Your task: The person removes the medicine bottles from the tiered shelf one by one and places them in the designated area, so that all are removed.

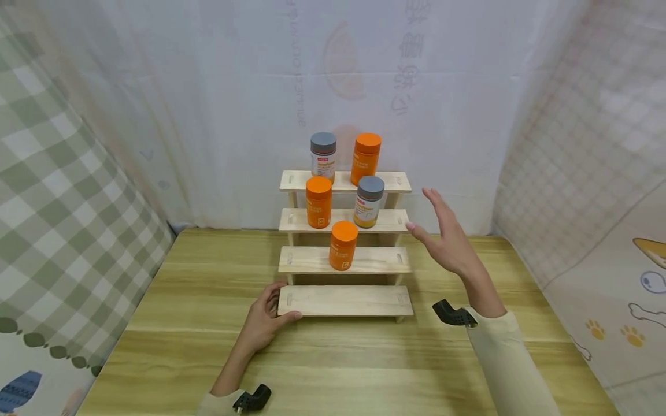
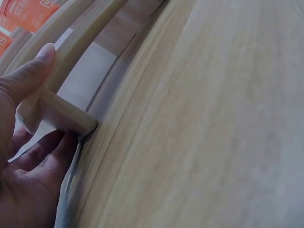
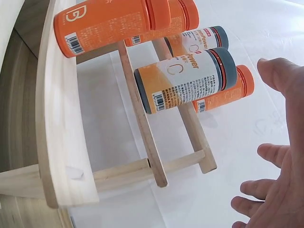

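Note:
A stepped wooden display rack point(image 1: 346, 300) stands on the table. My left hand point(image 1: 262, 320) holds the left end of its lowest step; in the left wrist view the thumb point(image 2: 35, 71) lies on the step and the other fingers curl by its leg. Right of the rack, my right hand point(image 1: 447, 242) is raised in the air with fingers spread, touching nothing. On the top step are a grey-capped supplement bottle point(image 1: 324, 159) and an orange bottle point(image 1: 366, 157). The second step bears another orange bottle point(image 1: 318, 202) and a grey-capped one point(image 1: 369, 202). One orange bottle point(image 1: 343, 245) is on the third.
The wood-grain tabletop point(image 1: 208, 277) extends around the rack. A white printed curtain point(image 1: 224, 115) hangs close behind it. Checked cloth point(image 1: 57, 185) closes off the left side, and a paw-print cloth point(image 1: 603, 277) the right.

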Available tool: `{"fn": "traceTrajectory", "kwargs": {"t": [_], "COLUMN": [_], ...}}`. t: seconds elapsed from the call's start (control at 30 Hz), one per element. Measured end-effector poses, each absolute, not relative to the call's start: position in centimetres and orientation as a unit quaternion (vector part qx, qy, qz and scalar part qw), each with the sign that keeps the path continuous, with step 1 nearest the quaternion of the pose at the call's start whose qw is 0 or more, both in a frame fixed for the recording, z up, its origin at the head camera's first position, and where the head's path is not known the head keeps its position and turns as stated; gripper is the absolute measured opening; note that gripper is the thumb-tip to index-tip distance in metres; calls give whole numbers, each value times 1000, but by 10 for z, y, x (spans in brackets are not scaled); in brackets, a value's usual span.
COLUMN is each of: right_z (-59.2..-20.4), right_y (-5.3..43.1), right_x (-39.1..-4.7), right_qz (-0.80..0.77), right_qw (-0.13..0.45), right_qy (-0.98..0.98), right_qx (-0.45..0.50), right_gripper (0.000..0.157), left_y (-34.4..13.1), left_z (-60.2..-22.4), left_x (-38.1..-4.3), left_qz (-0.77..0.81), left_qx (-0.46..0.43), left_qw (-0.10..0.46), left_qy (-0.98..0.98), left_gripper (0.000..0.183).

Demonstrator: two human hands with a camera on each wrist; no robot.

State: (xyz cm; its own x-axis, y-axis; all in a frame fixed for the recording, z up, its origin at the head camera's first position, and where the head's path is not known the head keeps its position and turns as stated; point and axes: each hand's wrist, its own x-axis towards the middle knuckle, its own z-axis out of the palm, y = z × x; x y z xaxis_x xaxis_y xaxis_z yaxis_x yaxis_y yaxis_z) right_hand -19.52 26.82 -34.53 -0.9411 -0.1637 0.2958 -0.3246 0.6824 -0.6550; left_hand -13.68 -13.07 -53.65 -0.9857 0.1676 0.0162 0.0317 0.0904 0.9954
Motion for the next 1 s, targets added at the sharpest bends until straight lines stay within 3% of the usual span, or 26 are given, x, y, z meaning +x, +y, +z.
{"fn": "traceTrajectory", "kwargs": {"t": [0.77, 1.0], "right_z": [-315, -308], "right_y": [238, 228], "right_x": [-244, -257], "right_qz": [469, 486], "right_qw": [54, 41], "right_qy": [-874, -866], "right_qx": [115, 112], "right_gripper": [80, 79], "left_y": [-130, -131], "left_z": [-538, -537], "left_x": [-137, -135], "left_qz": [666, 661], "left_qx": [66, 64], "left_qw": [57, 58], "left_qy": [741, 746], "left_gripper": [80, 88]}}
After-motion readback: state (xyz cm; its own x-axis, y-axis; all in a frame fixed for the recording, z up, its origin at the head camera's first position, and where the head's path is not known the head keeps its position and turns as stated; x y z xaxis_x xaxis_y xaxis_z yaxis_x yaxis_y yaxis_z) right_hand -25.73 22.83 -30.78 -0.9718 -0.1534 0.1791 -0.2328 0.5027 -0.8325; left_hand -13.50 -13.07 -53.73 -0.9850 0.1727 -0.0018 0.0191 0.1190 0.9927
